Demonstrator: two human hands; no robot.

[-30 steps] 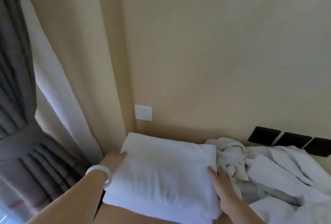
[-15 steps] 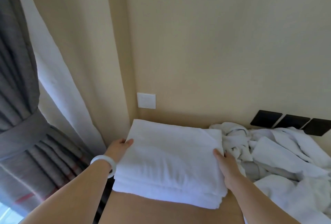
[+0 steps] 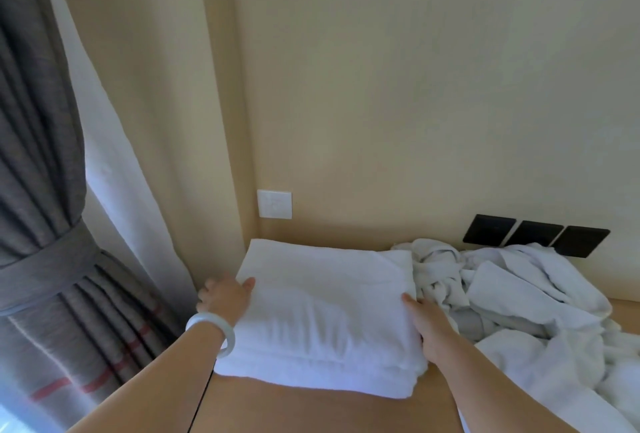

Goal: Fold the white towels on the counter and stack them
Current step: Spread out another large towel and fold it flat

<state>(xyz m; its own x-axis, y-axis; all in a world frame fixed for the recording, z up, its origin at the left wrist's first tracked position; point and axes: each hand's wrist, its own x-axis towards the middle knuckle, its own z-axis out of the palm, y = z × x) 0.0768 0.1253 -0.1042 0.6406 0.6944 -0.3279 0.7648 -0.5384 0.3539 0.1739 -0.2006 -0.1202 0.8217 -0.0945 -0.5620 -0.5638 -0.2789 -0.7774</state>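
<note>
A stack of folded white towels (image 3: 325,308) lies on the wooden counter (image 3: 311,408), in the corner by the wall. My left hand (image 3: 227,297) grips the stack's left edge with the thumb on top. A white bangle (image 3: 214,325) circles that wrist. My right hand (image 3: 429,325) holds the stack's right edge, thumb on top, with the fingers tucked under the cloth and hidden. A heap of crumpled, unfolded white towels (image 3: 519,294) lies just right of the stack and touches it.
A white wall plate (image 3: 274,204) sits above the stack, and three black sockets (image 3: 535,234) sit behind the heap. A tied grey curtain (image 3: 38,224) with a white sheer hangs at the left, beyond the counter's left edge.
The folded stack has moved away from me towards the wall corner, with both hands staying on its edges. The view has tilted, showing more bare counter in front.
</note>
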